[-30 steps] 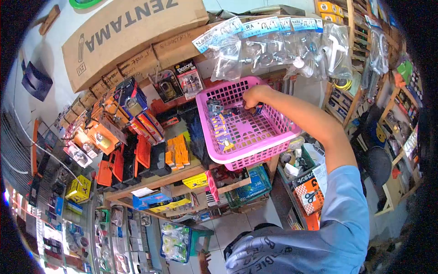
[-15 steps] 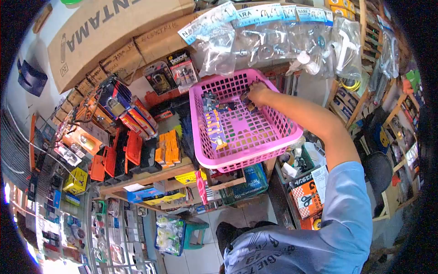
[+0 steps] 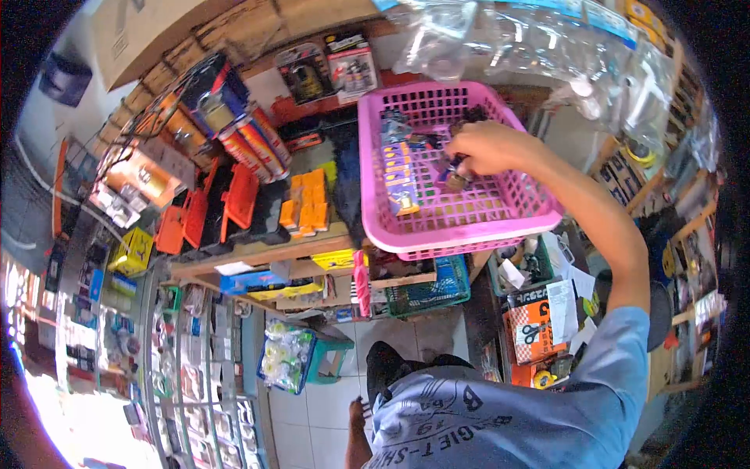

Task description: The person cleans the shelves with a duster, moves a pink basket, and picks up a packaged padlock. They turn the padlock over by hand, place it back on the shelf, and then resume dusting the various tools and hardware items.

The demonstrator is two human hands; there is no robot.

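My right hand [image 3: 491, 148] is inside the pink plastic basket [image 3: 469, 238], its fingers closed around a small dark item [image 3: 455, 173] with purple and brown parts. Just beyond that hand lie more dark small items [image 3: 471, 117] in the basket's far part. Along its left side rest a yellow and blue card of small parts [image 3: 400, 176] and a bluish-grey packaged item [image 3: 394, 125]. Low in the view, my left hand [image 3: 358, 412] hangs beside my body; it is small and its fingers are unclear.
Orange boxes [image 3: 306, 203], red-orange cases [image 3: 240, 195] and spray cans [image 3: 254, 146] stand left of the basket. Plastic packets [image 3: 531, 47] hang behind it. Below are a green crate [image 3: 430, 295] and a green stool [image 3: 328, 358]. A glass display rack [image 3: 191, 352] stands at lower left.
My right hand has moved from the basket's far right part toward its middle, with the dark item in its fingers. The view has shifted, and my left hand now shows at the bottom.
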